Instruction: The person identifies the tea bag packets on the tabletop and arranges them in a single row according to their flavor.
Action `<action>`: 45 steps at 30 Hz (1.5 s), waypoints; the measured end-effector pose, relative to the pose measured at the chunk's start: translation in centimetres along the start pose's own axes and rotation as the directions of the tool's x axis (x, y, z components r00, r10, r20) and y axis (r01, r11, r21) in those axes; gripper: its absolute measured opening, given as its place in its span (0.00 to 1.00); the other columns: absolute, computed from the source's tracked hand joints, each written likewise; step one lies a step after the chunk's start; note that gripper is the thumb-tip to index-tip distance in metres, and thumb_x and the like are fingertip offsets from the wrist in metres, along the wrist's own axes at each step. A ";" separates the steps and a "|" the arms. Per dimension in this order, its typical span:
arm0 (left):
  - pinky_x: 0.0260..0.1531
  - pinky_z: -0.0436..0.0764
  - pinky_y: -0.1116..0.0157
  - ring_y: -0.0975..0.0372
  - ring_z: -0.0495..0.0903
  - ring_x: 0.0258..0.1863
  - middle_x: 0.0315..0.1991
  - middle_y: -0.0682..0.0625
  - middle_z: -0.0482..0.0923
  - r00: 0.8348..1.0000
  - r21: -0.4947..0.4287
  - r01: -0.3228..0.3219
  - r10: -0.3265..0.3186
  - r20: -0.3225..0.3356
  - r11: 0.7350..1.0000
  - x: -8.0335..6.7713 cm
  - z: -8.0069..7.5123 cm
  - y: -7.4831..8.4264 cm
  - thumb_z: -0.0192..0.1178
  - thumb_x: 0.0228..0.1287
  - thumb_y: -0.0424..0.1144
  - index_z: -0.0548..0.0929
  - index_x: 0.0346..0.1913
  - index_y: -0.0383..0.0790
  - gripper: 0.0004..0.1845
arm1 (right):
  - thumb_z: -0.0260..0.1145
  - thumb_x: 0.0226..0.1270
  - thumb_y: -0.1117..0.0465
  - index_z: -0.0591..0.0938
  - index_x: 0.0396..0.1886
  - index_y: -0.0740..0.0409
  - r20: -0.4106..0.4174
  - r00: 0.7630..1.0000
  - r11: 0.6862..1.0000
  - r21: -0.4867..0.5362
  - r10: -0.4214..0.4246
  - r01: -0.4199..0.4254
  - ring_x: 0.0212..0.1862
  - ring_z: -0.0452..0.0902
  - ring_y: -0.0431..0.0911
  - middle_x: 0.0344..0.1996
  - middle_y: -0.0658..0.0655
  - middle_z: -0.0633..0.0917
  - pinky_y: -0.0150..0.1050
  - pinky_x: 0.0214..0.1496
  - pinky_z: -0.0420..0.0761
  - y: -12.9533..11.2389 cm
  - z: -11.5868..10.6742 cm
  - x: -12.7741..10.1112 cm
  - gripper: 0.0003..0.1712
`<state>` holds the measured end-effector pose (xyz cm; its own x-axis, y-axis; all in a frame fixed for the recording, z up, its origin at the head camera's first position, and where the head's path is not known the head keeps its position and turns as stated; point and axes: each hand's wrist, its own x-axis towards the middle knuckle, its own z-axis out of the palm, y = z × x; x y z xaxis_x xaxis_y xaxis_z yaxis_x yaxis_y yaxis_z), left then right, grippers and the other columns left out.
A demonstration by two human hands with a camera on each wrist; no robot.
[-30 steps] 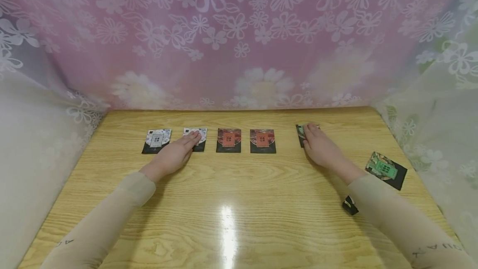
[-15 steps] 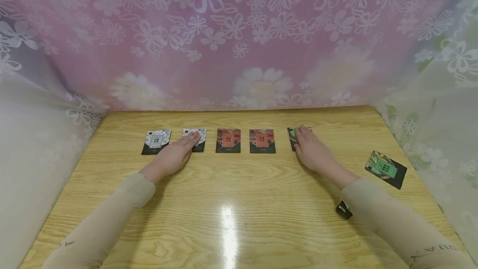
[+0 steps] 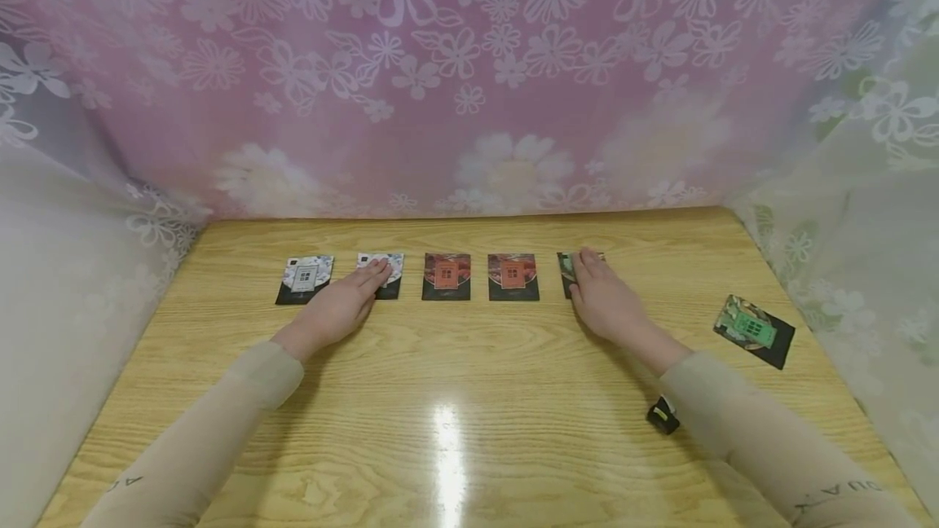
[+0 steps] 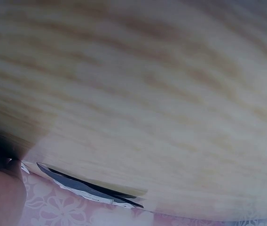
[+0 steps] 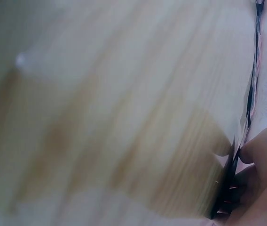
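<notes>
My left hand [image 3: 339,306] rests with extended fingers on a white floral sachet [image 3: 394,288] with a black lower part. A matching white sachet [image 3: 305,277] lies to its left. Two red sachets [image 3: 446,276] lie side by side between the hands. On a green sachet [image 3: 566,277], right of the red pair, my right hand [image 3: 610,301] lies with its fingers extended, covering most of it. In the right wrist view the thumb of that hand [image 5: 260,179] touches near the dark edge of this sachet [image 5: 225,186]. The left wrist view shows a sachet edge-on [image 4: 89,188].
Another green sachet [image 3: 754,331] lies tilted near the right side of the wooden table [image 3: 367,414]. A black piece [image 3: 663,415] shows partly from under the right sleeve. Floral cloth [image 3: 469,104] hangs behind the table and along both sides.
My right hand has slid left with the green sachet under it, closer to the red ones. More of the black piece by the sleeve shows. My left hand stays in place.
</notes>
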<state>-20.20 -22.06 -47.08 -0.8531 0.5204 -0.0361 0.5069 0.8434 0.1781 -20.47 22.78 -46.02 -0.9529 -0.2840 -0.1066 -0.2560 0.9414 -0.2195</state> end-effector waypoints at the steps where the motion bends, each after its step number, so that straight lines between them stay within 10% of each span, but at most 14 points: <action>1: 0.81 0.67 0.43 0.45 0.60 0.83 0.84 0.40 0.59 1.000 0.002 0.000 0.000 -0.001 1.000 0.0 0.0 0.0 0.49 0.85 0.36 0.61 0.84 0.36 0.30 | 0.48 0.86 0.59 0.55 0.82 0.77 -0.001 1.000 1.000 -0.002 -0.001 0.001 0.85 0.49 0.69 0.82 0.77 0.54 0.63 0.88 0.55 -0.1 0.0 0.0 0.36; 45: 0.82 0.66 0.44 0.44 0.61 0.83 0.84 0.39 0.60 1.000 0.026 -0.013 0.013 -0.010 1.000 0.0 0.1 0.0 0.49 0.85 0.35 0.61 0.83 0.34 0.30 | 0.51 0.87 0.57 0.60 0.81 0.75 -0.041 0.999 0.999 -0.032 -0.002 0.001 0.83 0.56 0.68 0.82 0.75 0.59 0.60 0.88 0.59 -1.0 0.3 -0.1 0.35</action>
<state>-20.24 -22.05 -47.21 -0.8477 0.5300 -0.0235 0.5209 0.8399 0.1526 -20.04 21.80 -46.04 -0.9582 -0.2781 -0.0664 -0.2617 0.9465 -0.1887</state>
